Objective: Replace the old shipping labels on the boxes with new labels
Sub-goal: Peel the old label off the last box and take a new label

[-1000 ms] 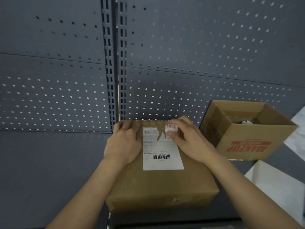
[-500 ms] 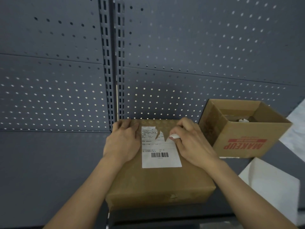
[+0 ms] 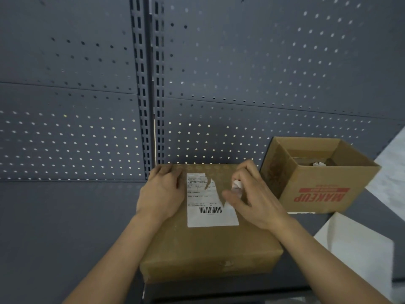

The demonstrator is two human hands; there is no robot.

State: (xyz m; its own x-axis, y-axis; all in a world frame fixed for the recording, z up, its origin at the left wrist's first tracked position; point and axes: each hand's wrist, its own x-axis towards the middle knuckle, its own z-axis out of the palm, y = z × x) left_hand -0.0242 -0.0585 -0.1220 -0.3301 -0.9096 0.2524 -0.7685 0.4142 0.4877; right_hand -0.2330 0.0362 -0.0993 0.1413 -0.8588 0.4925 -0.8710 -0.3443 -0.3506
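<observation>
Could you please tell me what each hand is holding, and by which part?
The right hand pinches the old shipping label by its peeled, crumpled upper-right strip. The left hand holds nothing; it rests flat on the cardboard box.

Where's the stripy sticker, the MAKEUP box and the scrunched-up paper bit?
shipping label (image 3: 210,209), head view, on its barcode.
MAKEUP box (image 3: 320,195), head view, on the red lettering of its front wall.
torn label strip (image 3: 237,185), head view, on its curled white end.
</observation>
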